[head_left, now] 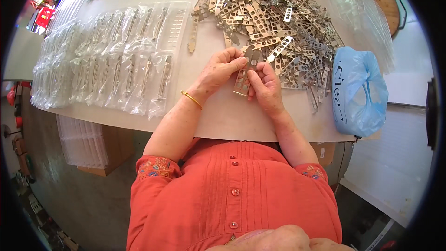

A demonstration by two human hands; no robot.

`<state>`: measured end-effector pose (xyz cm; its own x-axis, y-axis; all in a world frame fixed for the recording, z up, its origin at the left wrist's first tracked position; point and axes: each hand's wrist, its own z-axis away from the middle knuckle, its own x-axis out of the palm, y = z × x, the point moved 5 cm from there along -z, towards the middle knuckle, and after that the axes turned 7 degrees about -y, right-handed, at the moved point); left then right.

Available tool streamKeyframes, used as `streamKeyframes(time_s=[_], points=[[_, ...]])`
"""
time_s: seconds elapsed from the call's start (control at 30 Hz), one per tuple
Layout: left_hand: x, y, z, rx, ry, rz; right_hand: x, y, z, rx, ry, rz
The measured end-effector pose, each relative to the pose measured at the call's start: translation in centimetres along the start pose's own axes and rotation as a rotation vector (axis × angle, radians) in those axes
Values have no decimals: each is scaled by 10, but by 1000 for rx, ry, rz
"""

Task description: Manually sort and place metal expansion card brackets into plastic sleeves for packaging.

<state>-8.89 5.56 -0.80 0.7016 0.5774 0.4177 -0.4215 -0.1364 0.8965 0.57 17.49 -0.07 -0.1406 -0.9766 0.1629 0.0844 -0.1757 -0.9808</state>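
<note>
Both my hands meet in front of me over the near part of the table, closed on flat metal strips (244, 79) punched with round holes. My left hand (217, 70) pinches their upper end between thumb and fingers. Lower down, on the right side of the strips, the thumb and fingers of my right hand (268, 89) grip them. The strips overlap, so I cannot tell exactly how many there are. Just beyond my hands spreads a big loose heap of similar perforated metal strips (260, 18).
To the left, a clear plastic tray (174, 28) carries rows of bagged metal strips (118, 72). A tied blue plastic bag (360, 93) stands at the table's right edge. Clear plastic sheets (362, 14) lie behind it. Below the table at left is a cardboard box (118, 146).
</note>
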Motion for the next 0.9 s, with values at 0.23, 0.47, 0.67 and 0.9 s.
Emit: streamKeyframes(time_s=[0.23, 0.47, 0.67, 0.9], points=[[1, 2, 1, -8, -13, 42, 1, -1, -1, -6, -7, 2], [1, 3, 1, 3, -10, 16, 1, -2, -1, -5, -6, 2], [0, 1, 0, 20, -1, 7, 1, -2, -1, -1, -1, -3], [-1, 1, 0, 12, 2, 11, 1, -2, -1, 2, 2, 1]])
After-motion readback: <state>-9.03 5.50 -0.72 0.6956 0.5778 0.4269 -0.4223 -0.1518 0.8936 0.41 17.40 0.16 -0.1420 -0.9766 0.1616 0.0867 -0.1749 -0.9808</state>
